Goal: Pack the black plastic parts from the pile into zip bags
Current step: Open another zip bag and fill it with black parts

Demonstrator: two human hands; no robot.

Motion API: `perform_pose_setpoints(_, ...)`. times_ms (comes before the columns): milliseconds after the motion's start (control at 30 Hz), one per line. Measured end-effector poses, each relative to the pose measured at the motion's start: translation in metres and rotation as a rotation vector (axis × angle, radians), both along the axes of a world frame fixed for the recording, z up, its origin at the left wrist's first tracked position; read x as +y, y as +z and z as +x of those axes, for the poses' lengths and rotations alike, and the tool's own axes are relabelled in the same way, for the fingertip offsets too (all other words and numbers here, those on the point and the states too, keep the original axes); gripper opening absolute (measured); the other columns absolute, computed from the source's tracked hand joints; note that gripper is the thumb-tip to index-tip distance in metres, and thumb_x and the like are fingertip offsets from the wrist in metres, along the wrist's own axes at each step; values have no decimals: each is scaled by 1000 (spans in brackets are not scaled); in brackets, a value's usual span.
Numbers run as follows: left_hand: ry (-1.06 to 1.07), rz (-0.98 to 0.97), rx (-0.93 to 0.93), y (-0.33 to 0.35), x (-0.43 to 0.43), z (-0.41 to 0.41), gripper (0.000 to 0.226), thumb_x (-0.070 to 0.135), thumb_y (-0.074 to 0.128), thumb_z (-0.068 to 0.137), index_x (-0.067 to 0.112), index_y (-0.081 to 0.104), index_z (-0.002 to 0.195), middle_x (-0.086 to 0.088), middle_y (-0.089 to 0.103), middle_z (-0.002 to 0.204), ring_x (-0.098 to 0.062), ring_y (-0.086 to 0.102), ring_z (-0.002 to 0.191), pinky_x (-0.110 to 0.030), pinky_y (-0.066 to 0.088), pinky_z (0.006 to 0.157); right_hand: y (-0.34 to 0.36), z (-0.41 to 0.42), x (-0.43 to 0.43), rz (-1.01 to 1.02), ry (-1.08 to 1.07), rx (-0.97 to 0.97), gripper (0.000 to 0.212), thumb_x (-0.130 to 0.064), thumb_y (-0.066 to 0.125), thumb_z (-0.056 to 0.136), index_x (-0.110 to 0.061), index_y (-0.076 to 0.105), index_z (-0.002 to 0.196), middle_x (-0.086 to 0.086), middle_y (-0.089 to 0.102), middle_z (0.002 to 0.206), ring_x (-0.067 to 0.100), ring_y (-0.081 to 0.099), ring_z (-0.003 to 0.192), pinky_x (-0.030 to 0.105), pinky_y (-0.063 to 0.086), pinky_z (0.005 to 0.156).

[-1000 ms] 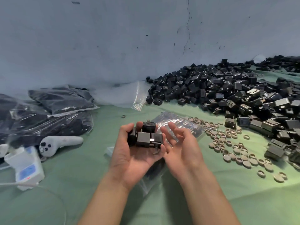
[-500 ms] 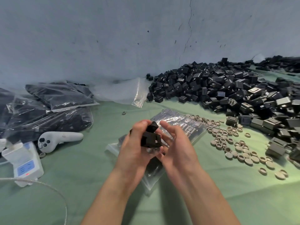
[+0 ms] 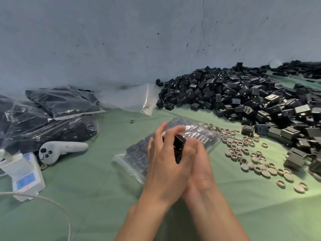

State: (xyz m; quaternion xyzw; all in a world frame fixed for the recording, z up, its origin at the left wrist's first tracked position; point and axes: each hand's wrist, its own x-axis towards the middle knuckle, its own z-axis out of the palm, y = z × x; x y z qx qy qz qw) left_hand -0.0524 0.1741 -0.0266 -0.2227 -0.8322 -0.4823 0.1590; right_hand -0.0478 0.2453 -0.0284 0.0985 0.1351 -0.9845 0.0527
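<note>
Left hand [image 3: 165, 164] and right hand [image 3: 198, 162] are clamping stacked black plastic blocks [image 3: 178, 146] together over the near clear zip bag [image 3: 135, 153], whose mouth probably needs opening next.

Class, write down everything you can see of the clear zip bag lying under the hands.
The zip bag is clear, glossy plastic, lying flat on the green cloth, slanting from near left to far right. Black parts fill it in rows; its near-left end is empty. The left hand and right hand, clasping another black part, hide its middle. Beige rings lie at its right edge.
</note>
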Motion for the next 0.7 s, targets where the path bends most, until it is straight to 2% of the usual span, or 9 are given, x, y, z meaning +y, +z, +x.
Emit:
perform_pose_setpoints(100,-7,228,23,9,0,4,39,73,29,92,54,43,124,16,38,142,-5,34,140,-25,33,107,-3,-1,7,-134,-20,-67,30,-32,56,89,-19,65,115,9,70,107,28,68,98,39,54,90)
perform_pose_setpoints(200,93,416,37,13,-5,3,28,58,34,97,47,49,117,12,48,125,1,49,119,-9,35,94,-1,1,12,-211,-30,-43,48,-30,56,89,-15,61,134,16,67,124,36,67,109,52,56,88)
perform_pose_setpoints(300,181,528,-9,12,-13,-3,26,49,35,99,37,53,113,6,54,117,5,52,104,-4,34,85,2,1,18,-282,-55,-20,58,-27,57,89,-10,52,143,24,62,130,48,58,120,64,46,99)
perform_pose_setpoints(533,244,529,-14,11,-16,-4,28,43,33,99,30,54,113,0,54,120,4,52,105,-5,35,85,2,1,27,-287,-122,-59,53,-25,59,88,-5,57,137,25,64,126,49,60,117,68,46,96)
perform_pose_setpoints(633,214,467,67,18,-9,3,19,41,36,100,37,50,111,2,54,116,3,52,98,-8,37,84,5,2,28,-265,-159,-86,52,-26,58,87,-9,58,137,21,63,131,43,59,122,65,46,97)
perform_pose_setpoints(700,158,397,133,26,3,12,14,36,40,101,41,47,111,7,53,117,2,53,103,-10,38,86,6,3,32,-260,-176,-95,56,-27,57,88,-10,54,142,17,61,135,36,58,124,60,46,100)
